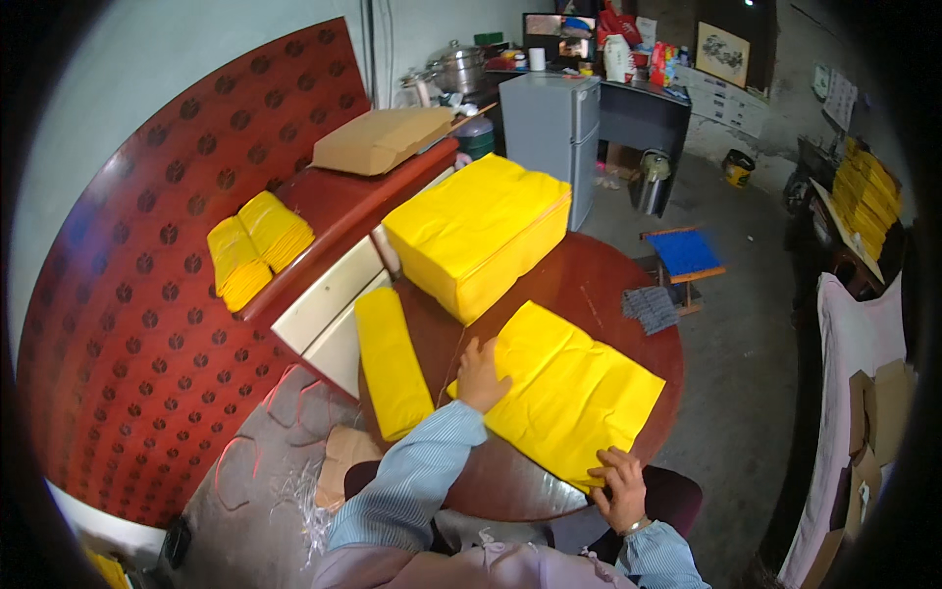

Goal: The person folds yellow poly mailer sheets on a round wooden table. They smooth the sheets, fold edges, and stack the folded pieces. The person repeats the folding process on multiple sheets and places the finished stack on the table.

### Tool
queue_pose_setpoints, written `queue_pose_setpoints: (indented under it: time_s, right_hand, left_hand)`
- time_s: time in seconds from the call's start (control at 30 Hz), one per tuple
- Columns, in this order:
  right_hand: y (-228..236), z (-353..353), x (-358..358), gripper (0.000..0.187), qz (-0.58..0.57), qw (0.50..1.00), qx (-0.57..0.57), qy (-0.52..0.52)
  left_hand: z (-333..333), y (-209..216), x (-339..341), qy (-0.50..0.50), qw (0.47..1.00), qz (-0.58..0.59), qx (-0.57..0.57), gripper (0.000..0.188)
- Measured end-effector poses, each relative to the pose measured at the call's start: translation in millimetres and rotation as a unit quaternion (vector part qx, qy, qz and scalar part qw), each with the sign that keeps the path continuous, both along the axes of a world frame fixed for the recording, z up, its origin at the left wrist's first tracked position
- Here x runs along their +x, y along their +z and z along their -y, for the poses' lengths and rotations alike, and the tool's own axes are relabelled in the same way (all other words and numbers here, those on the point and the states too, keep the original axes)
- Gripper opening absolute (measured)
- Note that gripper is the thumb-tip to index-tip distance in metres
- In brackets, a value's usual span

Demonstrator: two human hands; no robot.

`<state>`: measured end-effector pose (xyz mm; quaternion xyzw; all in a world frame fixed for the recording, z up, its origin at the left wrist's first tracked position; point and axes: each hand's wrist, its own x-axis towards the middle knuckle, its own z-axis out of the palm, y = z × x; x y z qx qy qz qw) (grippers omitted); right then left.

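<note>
A flat yellow folded sheet [574,388], of cloth or soft bag material, lies creased on a round red-brown table [530,491]. My left hand [481,376] rests at its left edge, fingers stretched out and thumb on the yellow surface. At the near right corner, my right hand [620,486] has bent fingers over the edge, gripping it; the thumb is partly hidden. Behind the sheet stands a tall, thick stack of yellow sheets [476,226]. A long, narrow yellow folded bundle [392,363] lies left of my left hand.
Yellow bundles [257,240] sit on a red ledge [334,211] at left, near a cardboard box [383,140]. Beyond the table stand a grey refrigerator [554,137] and a blue-topped stool [690,253]. More yellow stacks [865,201] are at far right.
</note>
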<state>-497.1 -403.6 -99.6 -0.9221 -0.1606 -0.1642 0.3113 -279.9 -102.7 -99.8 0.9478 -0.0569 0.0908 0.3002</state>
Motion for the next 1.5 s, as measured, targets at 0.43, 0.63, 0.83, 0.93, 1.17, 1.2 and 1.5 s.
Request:
queue_pose_setpoints:
  time_s: [0.43, 0.63, 0.83, 0.93, 1.17, 1.2, 1.5]
  right_hand:
    - [20.9, 101.1, 41.8, 0.042, -0.092, 0.987, -0.024, 0.132]
    - [22.9, 102.0, 47.3, 0.027, -0.022, 0.985, -0.078, 0.155]
    - [18.7, 107.3, 45.2, 0.02, -0.01, 0.976, -0.11, 0.19]
    - [19.7, 102.9, 44.5, 0.019, -0.01, 0.979, -0.099, 0.177]
    - [15.8, 88.8, 42.4, 0.022, -0.066, 0.991, -0.04, 0.108]
    - [14.2, 88.4, 42.9, 0.022, -0.069, 0.992, -0.03, 0.103]
    - [16.7, 86.6, 56.6, 0.02, -0.175, 0.977, 0.093, -0.082]
  left_hand:
    - [38.4, 33.9, -68.9, -0.065, 0.974, 0.081, 0.202, 0.067]
    - [76.5, 3.3, -39.1, -0.462, 0.886, -0.002, 0.028, 0.05]
    - [66.5, -15.5, -44.7, -0.518, 0.849, -0.1, 0.025, 0.054]
    - [68.6, -1.2, -40.8, -0.52, 0.847, -0.097, 0.057, 0.056]
    - [51.0, 13.2, -16.1, -0.56, 0.815, -0.146, 0.021, 0.047]
    - [38.0, 14.6, -9.8, -0.559, 0.815, -0.152, 0.014, 0.044]
    - [-61.7, 28.8, 21.7, -0.431, 0.872, -0.225, 0.054, 0.039]
